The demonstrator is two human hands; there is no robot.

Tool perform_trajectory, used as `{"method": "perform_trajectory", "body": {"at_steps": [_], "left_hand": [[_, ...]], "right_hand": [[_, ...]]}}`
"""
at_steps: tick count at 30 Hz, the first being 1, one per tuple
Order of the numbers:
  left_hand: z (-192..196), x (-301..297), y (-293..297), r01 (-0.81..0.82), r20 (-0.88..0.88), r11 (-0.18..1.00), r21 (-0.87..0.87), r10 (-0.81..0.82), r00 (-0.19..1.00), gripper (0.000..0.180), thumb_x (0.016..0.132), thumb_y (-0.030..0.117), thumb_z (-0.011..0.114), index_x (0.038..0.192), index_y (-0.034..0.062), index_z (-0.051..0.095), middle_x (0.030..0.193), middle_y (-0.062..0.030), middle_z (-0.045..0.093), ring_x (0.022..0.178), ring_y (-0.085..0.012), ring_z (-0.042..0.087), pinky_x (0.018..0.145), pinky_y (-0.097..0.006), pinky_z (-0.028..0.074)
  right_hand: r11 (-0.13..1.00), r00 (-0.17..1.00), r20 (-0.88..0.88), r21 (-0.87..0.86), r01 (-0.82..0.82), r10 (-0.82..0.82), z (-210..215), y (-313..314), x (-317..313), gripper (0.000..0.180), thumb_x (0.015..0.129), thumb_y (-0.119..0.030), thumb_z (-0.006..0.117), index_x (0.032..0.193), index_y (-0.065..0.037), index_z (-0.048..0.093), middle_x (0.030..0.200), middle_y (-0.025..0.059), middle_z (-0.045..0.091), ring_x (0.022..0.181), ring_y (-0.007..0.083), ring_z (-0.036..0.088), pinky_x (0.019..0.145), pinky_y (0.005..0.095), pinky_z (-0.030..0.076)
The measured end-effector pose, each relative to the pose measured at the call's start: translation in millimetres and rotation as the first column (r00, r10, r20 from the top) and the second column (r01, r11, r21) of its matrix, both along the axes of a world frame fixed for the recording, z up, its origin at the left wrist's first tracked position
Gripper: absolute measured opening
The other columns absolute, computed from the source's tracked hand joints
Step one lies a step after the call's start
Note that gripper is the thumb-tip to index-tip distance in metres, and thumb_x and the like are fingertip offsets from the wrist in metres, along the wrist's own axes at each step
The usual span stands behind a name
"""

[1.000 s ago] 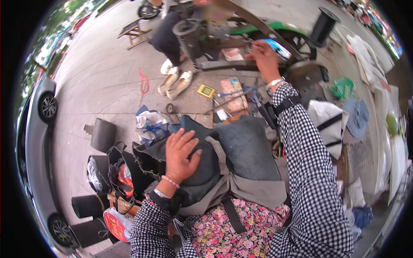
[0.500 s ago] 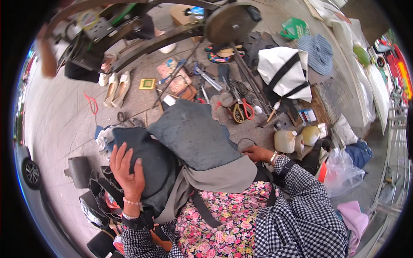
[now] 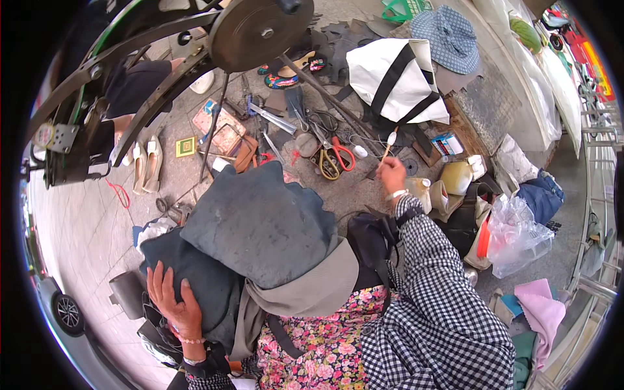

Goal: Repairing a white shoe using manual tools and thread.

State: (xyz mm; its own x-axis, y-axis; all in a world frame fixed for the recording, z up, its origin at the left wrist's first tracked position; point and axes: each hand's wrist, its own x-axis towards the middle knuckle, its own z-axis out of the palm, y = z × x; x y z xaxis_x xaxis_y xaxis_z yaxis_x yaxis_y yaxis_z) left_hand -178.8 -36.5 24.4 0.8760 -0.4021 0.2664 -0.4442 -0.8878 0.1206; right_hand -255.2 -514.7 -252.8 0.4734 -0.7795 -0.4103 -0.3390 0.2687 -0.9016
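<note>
My left hand (image 3: pixel 174 302) lies flat on a dark blue-grey bag (image 3: pixel 253 240) that rests on my lap, pressing its lower left side. My right hand (image 3: pixel 392 175) is raised over the ground to the right of the bag. It pinches a thin stick with a pale tip (image 3: pixel 389 143) that points up and away. A grey flap (image 3: pixel 312 286) of the bag hangs toward my flowered clothing. The checked sleeve covers my right forearm.
Scissors with red and yellow handles (image 3: pixel 335 159), pliers and other hand tools lie on the ground ahead. A white bag with black straps (image 3: pixel 396 78) sits beyond them. Small yellowish jars (image 3: pixel 455 177) stand at the right. A large wheel machine (image 3: pixel 253 29) looms at top left.
My right hand came back from the far machine to the right of the bag, then lifted away from it holding the stick. The view swung right. My left hand stayed on the bag.
</note>
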Motion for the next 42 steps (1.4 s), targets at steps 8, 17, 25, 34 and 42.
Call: {"method": "perform_trajectory", "body": {"at_steps": [8,17,25,34,42], "left_hand": [[3,-1,10,-0.015,-0.029,0.998,0.056,0.016,0.999,0.029,0.078,0.005,0.052,0.106,-0.0016,0.053,0.122,-0.0165,0.049,0.12,-0.0386,0.037,0.1,-0.048,0.027],[11,2,7,-0.057,-0.111,0.996,0.069,0.064,0.992,0.032,0.078,0.003,0.049,0.109,-0.002,0.052,0.124,-0.0171,0.048,0.121,-0.0387,0.036,0.101,-0.048,0.027],[9,2,9,-0.052,-0.108,0.997,0.062,0.059,0.992,0.032,0.079,0.002,0.049,0.11,-0.0016,0.051,0.125,-0.0171,0.047,0.121,-0.038,0.036,0.101,-0.047,0.027],[2,0,7,-0.01,-0.016,1.0,-0.012,0.01,1.0,0.032,0.075,0.003,0.053,0.107,0.0004,0.054,0.122,-0.0141,0.05,0.121,-0.0357,0.038,0.101,-0.045,0.027],[-6,2,6,0.046,0.08,0.997,-0.067,-0.041,0.996,0.031,0.074,0.006,0.057,0.104,0.0001,0.056,0.121,-0.0131,0.051,0.12,-0.0346,0.039,0.1,-0.044,0.028]], "right_hand": [[0.907,0.968,0.052,0.365,0.209,-0.244,2,-72,35,0.035,0.078,0.001,0.056,0.11,0.0,0.041,0.088,0.0114,0.056,0.068,0.0211,0.059,0.059,0.0332,0.051],[0.843,0.988,-0.095,0.516,0.151,-0.119,-27,-87,53,0.032,0.079,0.0,0.059,0.107,-0.001,0.044,0.094,0.0146,0.053,0.081,0.0259,0.058,0.069,0.0368,0.052],[0.773,0.838,0.149,0.496,0.395,-0.524,-33,-75,35,0.024,0.08,0.0,0.057,0.099,0.005,0.045,0.091,0.0146,0.051,0.082,0.0294,0.058,0.074,0.038,0.053],[0.8,0.835,0.295,0.544,0.253,-0.465,47,-42,-15,0.022,0.084,-0.01,0.055,0.101,-0.001,0.043,0.09,0.0095,0.053,0.085,0.0263,0.058,0.073,0.0366,0.053],[0.992,0.955,0.294,0.101,-0.071,0.038,179,-27,-9,0.027,0.08,-0.013,0.061,0.104,-0.004,0.051,0.085,0.0029,0.057,0.054,0.013,0.057,0.045,0.023,0.046]]}}
